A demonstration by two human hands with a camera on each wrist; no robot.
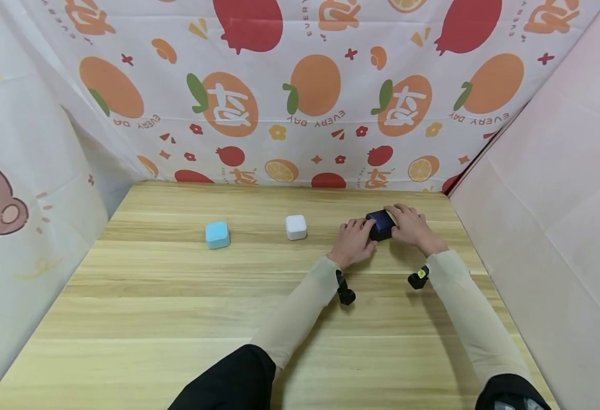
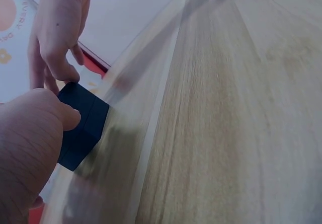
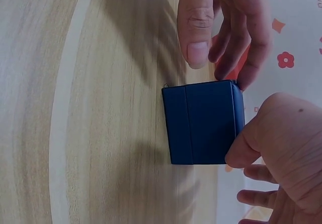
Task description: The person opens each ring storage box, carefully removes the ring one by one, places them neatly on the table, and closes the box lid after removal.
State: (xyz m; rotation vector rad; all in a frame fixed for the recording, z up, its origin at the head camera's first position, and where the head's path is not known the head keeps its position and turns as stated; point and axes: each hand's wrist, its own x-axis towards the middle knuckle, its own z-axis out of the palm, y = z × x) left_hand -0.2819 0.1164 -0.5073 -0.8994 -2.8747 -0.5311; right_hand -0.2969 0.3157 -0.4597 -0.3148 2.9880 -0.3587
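Observation:
In the head view, a small dark blue box (image 1: 380,225) sits toward the right of the table, between both hands. Its seam line shows in the right wrist view, where the box (image 3: 209,123) appears lidded. My left hand (image 1: 353,242) holds its left side; in the right wrist view, bent fingers reach the corner and the thumb stands near the front. From the other side my right hand (image 1: 409,228) grips the box, thumb on its edge and index finger toward the back. Part of the box is hidden by my left thumb in the left wrist view.
A white cube (image 1: 296,227) with rounded edges lies left of the hands. Farther left is a light blue cube (image 1: 217,234). Fruit-printed cloth (image 1: 279,85) hangs behind the wooden table (image 1: 176,319), and a pale cloth wall (image 1: 546,216) borders its right side.

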